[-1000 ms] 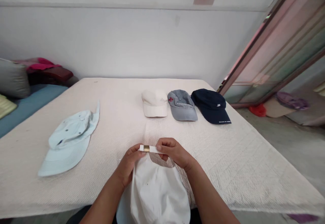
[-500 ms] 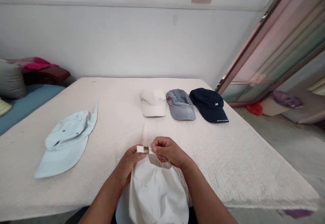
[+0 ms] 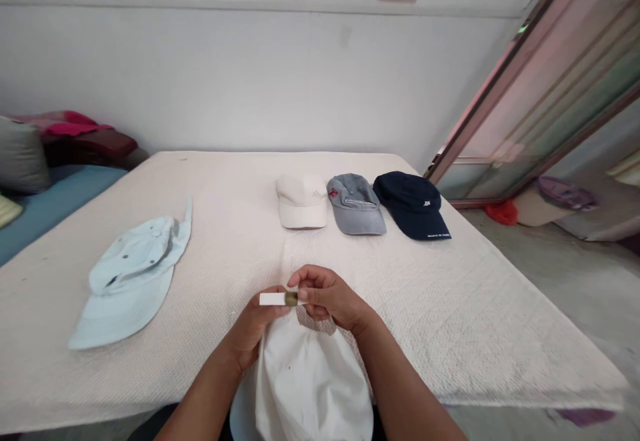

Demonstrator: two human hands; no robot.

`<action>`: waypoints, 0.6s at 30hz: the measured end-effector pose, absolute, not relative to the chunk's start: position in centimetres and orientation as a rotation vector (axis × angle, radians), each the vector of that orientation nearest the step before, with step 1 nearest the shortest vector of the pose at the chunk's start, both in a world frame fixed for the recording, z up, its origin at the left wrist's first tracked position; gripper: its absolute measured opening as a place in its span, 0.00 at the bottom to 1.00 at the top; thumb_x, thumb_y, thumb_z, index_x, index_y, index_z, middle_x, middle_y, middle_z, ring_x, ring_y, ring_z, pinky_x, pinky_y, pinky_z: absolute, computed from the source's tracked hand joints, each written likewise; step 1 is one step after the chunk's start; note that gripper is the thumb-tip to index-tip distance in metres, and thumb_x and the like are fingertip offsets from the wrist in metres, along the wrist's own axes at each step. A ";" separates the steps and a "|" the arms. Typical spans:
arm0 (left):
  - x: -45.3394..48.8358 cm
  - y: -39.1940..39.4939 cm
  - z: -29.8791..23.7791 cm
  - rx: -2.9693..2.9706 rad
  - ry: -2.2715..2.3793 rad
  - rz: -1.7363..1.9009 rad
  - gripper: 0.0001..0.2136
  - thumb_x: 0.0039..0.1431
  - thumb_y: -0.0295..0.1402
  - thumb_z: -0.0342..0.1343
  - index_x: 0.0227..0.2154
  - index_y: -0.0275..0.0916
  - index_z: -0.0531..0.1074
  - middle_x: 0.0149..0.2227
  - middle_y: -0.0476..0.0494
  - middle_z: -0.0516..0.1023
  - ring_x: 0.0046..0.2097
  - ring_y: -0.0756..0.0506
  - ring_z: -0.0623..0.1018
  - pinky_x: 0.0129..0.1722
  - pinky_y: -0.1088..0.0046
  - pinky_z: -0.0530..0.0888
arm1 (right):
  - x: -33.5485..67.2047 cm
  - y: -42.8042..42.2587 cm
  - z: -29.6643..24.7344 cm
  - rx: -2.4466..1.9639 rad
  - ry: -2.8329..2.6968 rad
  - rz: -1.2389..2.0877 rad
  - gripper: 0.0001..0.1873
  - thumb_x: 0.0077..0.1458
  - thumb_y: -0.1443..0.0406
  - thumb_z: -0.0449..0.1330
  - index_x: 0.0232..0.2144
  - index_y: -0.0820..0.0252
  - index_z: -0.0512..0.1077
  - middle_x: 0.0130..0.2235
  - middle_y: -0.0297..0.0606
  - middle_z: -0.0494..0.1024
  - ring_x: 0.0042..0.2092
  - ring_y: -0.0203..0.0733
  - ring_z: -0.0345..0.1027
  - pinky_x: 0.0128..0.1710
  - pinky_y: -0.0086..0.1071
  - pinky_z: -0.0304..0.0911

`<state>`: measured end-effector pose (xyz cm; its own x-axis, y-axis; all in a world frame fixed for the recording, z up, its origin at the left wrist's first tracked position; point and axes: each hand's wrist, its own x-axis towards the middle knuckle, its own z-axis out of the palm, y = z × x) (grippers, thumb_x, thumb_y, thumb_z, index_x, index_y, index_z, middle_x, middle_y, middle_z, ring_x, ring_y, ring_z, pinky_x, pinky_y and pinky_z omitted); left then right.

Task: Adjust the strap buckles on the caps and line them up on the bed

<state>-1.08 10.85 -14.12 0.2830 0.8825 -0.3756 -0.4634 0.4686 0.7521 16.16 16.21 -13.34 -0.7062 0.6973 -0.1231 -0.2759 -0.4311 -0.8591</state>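
A white baseball cap (image 3: 313, 381) is at the near edge of the table, its back opening and strap toward the wall. My left hand (image 3: 255, 327) is closed on the left part of its back strap (image 3: 273, 299), thumb and fingers pinching below the strap's free white end. My right hand (image 3: 327, 297) pinches the strap just right of the brass-coloured buckle (image 3: 291, 299). The cap's brim is mostly hidden under the crown at the lower left.
A pale blue cap (image 3: 135, 274) with a loose strap lies at the left. Cream (image 3: 302, 201), grey (image 3: 355, 204) and navy (image 3: 413, 205) caps stand in a row toward the back on the cloth-covered table (image 3: 240, 227). A wall rises behind it.
The strap's free end now sticks out further left of the buckle. The buckle has shifted slightly right, nearer my right fingers. Both hands keep their hold; the other caps have not moved.
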 end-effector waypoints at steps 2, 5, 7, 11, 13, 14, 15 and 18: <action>-1.2 10.9 -14.3 0.555 0.842 0.971 0.09 0.44 0.28 0.64 0.31 0.36 0.73 0.26 0.47 0.74 0.29 0.47 0.73 0.34 0.69 0.68 | 16.2 16.2 -13.4 -0.652 -1.166 2.145 0.14 0.46 0.61 0.67 0.33 0.61 0.70 0.21 0.24 0.61 0.18 0.24 0.44 0.17 0.24 0.36; -1.3 10.9 -14.4 0.544 0.807 0.965 0.11 0.42 0.28 0.66 0.31 0.37 0.73 0.27 0.47 0.75 0.29 0.47 0.74 0.33 0.70 0.68 | 16.3 16.3 -13.5 -0.674 -1.152 2.120 0.14 0.46 0.61 0.67 0.33 0.61 0.70 0.21 0.24 0.62 0.18 0.24 0.45 0.17 0.24 0.36; -1.2 10.9 -14.5 0.551 0.798 0.961 0.11 0.42 0.29 0.67 0.31 0.37 0.73 0.28 0.46 0.76 0.30 0.46 0.74 0.33 0.70 0.69 | 16.3 16.3 -13.6 -0.687 -1.156 2.107 0.14 0.46 0.61 0.67 0.33 0.61 0.70 0.21 0.25 0.63 0.18 0.24 0.46 0.17 0.24 0.37; -1.1 10.9 -14.5 0.560 0.819 0.997 0.10 0.45 0.30 0.66 0.30 0.37 0.72 0.29 0.45 0.76 0.31 0.46 0.75 0.34 0.70 0.69 | 16.2 16.2 -13.6 -0.695 -1.177 2.103 0.13 0.46 0.61 0.67 0.32 0.61 0.70 0.22 0.25 0.63 0.18 0.23 0.44 0.17 0.24 0.37; -1.0 10.8 -14.6 0.557 0.813 1.009 0.08 0.46 0.29 0.65 0.29 0.37 0.72 0.28 0.47 0.75 0.30 0.47 0.74 0.33 0.71 0.68 | 16.1 16.1 -13.6 -0.687 -1.171 2.103 0.13 0.46 0.61 0.67 0.32 0.61 0.70 0.22 0.25 0.64 0.18 0.23 0.44 0.17 0.23 0.37; -1.0 10.8 -14.6 0.553 0.804 1.012 0.08 0.46 0.29 0.65 0.28 0.36 0.72 0.27 0.48 0.74 0.29 0.48 0.73 0.32 0.72 0.68 | 16.1 16.1 -13.6 -0.681 -1.165 2.103 0.14 0.45 0.61 0.67 0.32 0.61 0.70 0.22 0.25 0.64 0.18 0.23 0.44 0.17 0.23 0.37; -1.0 10.8 -14.6 0.549 0.797 1.014 0.08 0.46 0.29 0.65 0.28 0.36 0.71 0.26 0.48 0.74 0.29 0.49 0.73 0.32 0.72 0.67 | 16.0 16.1 -13.6 -0.674 -1.159 2.105 0.14 0.45 0.61 0.67 0.33 0.61 0.70 0.22 0.25 0.64 0.18 0.23 0.45 0.17 0.23 0.38; -1.0 10.8 -14.6 0.531 0.793 1.026 0.08 0.47 0.29 0.64 0.30 0.36 0.72 0.25 0.49 0.73 0.28 0.50 0.72 0.32 0.73 0.67 | 15.9 16.1 -13.8 -0.672 -1.153 2.101 0.14 0.45 0.61 0.67 0.33 0.62 0.70 0.22 0.26 0.65 0.18 0.23 0.46 0.17 0.23 0.39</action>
<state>-1.04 10.81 -14.58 0.2881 0.9002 -0.3267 -0.5436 0.4346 0.7181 15.91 16.11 -13.75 -0.6636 0.7371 -0.1276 -0.2884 -0.4095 -0.8655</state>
